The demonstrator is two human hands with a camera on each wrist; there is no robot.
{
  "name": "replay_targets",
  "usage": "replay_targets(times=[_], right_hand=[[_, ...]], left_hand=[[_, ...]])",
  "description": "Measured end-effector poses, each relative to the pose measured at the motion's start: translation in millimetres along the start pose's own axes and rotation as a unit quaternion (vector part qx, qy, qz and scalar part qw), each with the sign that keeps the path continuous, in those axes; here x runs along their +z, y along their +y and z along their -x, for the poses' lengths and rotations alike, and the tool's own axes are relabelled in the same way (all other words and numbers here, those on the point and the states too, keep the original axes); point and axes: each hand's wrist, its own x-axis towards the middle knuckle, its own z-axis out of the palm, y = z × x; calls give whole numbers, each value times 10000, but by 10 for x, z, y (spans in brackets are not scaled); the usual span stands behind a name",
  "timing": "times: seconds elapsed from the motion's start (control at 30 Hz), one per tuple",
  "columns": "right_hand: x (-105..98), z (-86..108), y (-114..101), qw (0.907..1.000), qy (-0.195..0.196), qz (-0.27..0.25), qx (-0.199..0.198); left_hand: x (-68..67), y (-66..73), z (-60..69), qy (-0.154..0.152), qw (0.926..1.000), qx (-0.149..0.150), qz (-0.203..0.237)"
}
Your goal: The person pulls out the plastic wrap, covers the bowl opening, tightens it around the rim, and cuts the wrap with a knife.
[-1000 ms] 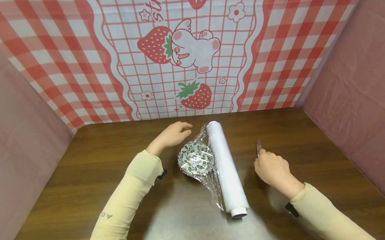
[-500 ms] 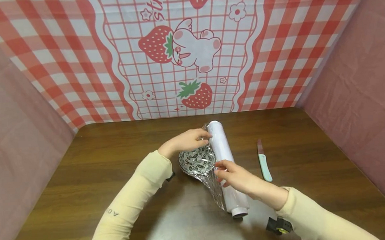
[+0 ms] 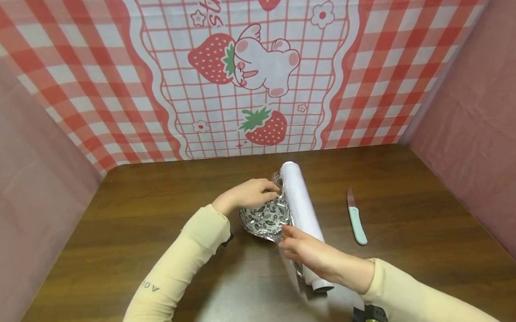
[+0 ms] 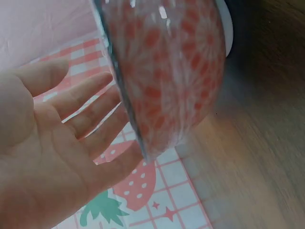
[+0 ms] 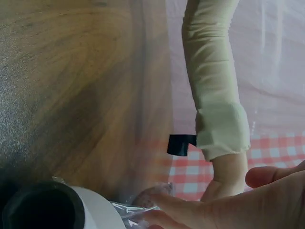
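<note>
A bowl (image 3: 266,219), dark leaf pattern inside and red pattern outside (image 4: 167,71), has clear plastic film stretched across it. Against its right side lies a long white roll of film (image 3: 302,202). My left hand (image 3: 250,192) lies over the bowl's far rim, its fingers (image 4: 95,109) spread and relaxed beside the rim in the left wrist view. My right hand (image 3: 309,255) reaches across the roll's near half, fingers extended at the loose film near the bowl's near rim. In the right wrist view its fingers (image 5: 176,210) touch crinkled film (image 5: 133,210) beside the roll's end (image 5: 95,210).
A knife with a mint-green handle (image 3: 358,226) lies on the wooden table (image 3: 416,211) right of the roll, blade pointing away. A red-checked strawberry cloth (image 3: 315,81) hangs behind the table, with pink cloth (image 3: 468,123) at the sides.
My right hand let go of the knife and moved left over the roll to the film. My left hand moved right, over the bowl's far rim. The loose film near the bowl has drawn in.
</note>
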Motion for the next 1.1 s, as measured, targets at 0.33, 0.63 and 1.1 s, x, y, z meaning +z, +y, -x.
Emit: replay_targets(times=[0.33, 0.63, 1.1], right_hand=[[75, -107, -2, 9997, 184, 165, 42], [15, -260, -58, 9999, 88, -60, 11], [-181, -579, -161, 9966, -12, -721, 407]], left_hand=[[-11, -101, 211, 185, 9992, -281, 198], [-16, -290, 470, 627, 9939, -701, 576], [87, -333, 644, 1106, 9787, -1369, 1056]])
